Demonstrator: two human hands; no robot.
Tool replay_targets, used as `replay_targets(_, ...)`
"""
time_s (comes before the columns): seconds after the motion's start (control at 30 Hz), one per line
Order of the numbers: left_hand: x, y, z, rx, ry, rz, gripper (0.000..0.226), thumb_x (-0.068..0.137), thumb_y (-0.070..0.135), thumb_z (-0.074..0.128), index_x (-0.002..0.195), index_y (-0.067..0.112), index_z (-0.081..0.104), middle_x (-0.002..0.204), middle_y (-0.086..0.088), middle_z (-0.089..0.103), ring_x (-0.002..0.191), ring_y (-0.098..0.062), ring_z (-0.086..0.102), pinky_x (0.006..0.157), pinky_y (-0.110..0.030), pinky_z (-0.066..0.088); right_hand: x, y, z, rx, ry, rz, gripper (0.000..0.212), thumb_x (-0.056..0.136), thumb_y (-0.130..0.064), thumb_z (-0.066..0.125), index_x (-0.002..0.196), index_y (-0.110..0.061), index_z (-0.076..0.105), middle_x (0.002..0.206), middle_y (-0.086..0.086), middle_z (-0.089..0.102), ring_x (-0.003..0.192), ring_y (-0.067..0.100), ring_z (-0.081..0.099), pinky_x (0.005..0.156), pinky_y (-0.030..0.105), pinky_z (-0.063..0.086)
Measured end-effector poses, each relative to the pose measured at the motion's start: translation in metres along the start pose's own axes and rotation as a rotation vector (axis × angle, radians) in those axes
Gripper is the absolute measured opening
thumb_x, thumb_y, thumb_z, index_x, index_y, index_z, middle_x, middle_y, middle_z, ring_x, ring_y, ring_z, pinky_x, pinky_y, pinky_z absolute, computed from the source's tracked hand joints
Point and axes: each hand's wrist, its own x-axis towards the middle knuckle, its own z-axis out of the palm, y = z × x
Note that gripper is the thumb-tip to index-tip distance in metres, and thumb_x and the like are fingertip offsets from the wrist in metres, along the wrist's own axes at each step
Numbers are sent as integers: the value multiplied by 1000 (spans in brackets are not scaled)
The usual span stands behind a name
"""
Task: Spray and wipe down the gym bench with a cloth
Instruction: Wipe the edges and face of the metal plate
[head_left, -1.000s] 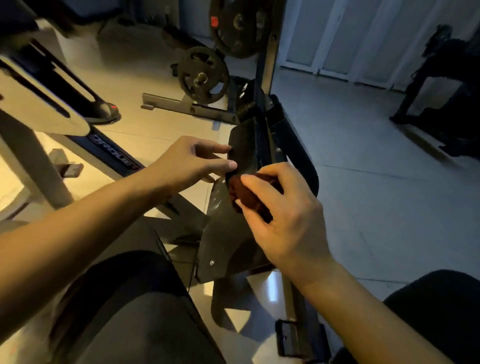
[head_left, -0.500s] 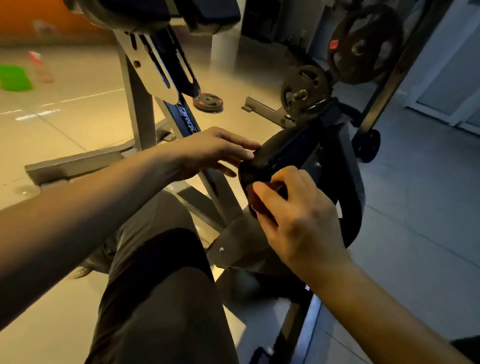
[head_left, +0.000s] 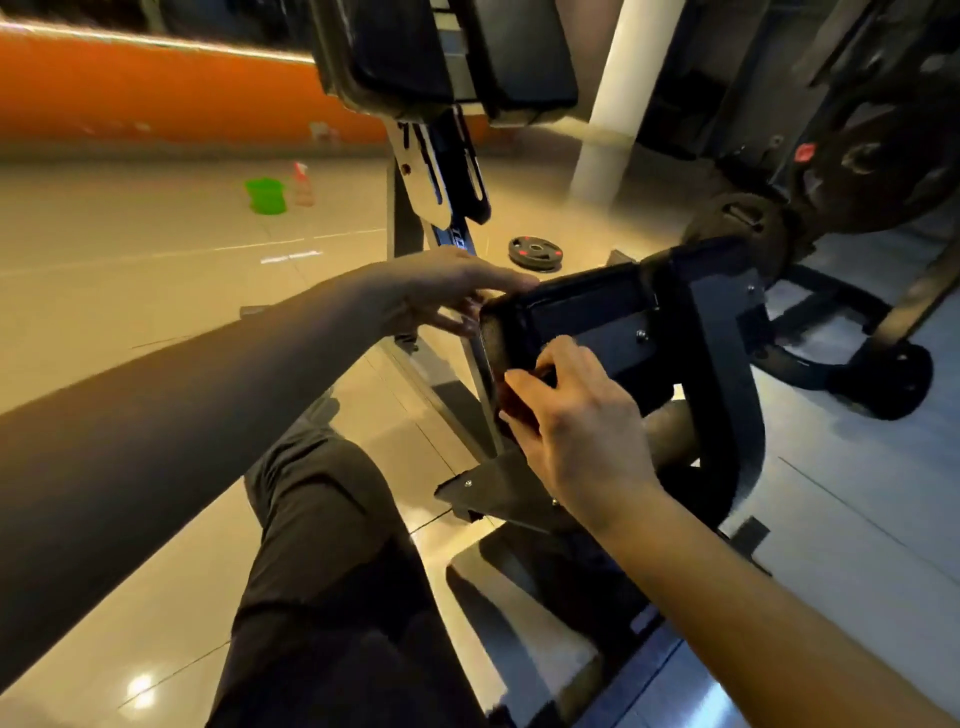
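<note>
Right hand (head_left: 582, 441) has its grip closed on a dark red cloth (head_left: 511, 402), pressing it against the near edge of the black pad (head_left: 582, 312) on the bench. Only a sliver of the cloth shows, poking out between the fingers (head_left: 524, 382) and the pad edge. Left hand (head_left: 436, 291) is on the pad's far-left corner, fingers spread flat along it; can't tell if it's actually gripping or just resting there.

The pad sits on a dark curved metal frame (head_left: 727, 364) with a couple of bolts showing. Below it is a grey bracket plate (head_left: 498, 493) just under the right wrist. The person's leg in dark trousers (head_left: 322, 519) is bent at bottom centre.

On the tiled floor (head_left: 156, 291) behind: 1 small weight plate (head_left: 535, 253) lying flat, plus a green tub (head_left: 266, 195) with a spray bottle (head_left: 303, 184) right beside it, both well away from the hands and pretty blurry. Bigger weight plates (head_left: 883, 166) hang on a rack top right.
</note>
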Motion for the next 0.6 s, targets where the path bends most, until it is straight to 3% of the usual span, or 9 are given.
replay_targets(0.1,-19,-1,15,-14,110,25,44,80,41,84,118,22,75,117,0,67,109,-20,62,84,-35,55,-28,6,4,50,-50,-43,39,84,-28,81,119,-15,70,112,9,58,96,22,58,70,36,59)
replay_targets(0.27,-41,-4,52,-31,412,70,33,85,41,81,109,20,76,106,-1,69,99,-19,66,89,-42,59,-22,13,0,126,20,-97,36,85,-24,81,117,-13,71,112,10,57,97,23,59,73,37,60)
replay_targets(0.4,-50,5,70,-3,513,114,15,90,36,77,93,22,73,102,-6,71,101,-26,66,84,-39,56,-15,22,1,210,45,-57,38,89,-30,78,123,-16,69,113,6,54,98,19,57,75,35,59)
replay_targets(0.5,-50,7,72,32,530,100,24,91,37,76,104,17,75,105,-7,71,102,-25,66,78,-37,53,-38,26,7,245,12,-82,40,85,-29,82,121,-16,71,111,5,55,96,18,58,76,35,60)
replay_targets(0.6,-52,9,69,57,514,71,35,91,40,76,113,13,75,110,-8,70,104,-25,65,83,-38,56,-43,29,10,290,12,-88,39,84,-28,83,119,-15,72,109,4,56,94,17,57,74,32,60)
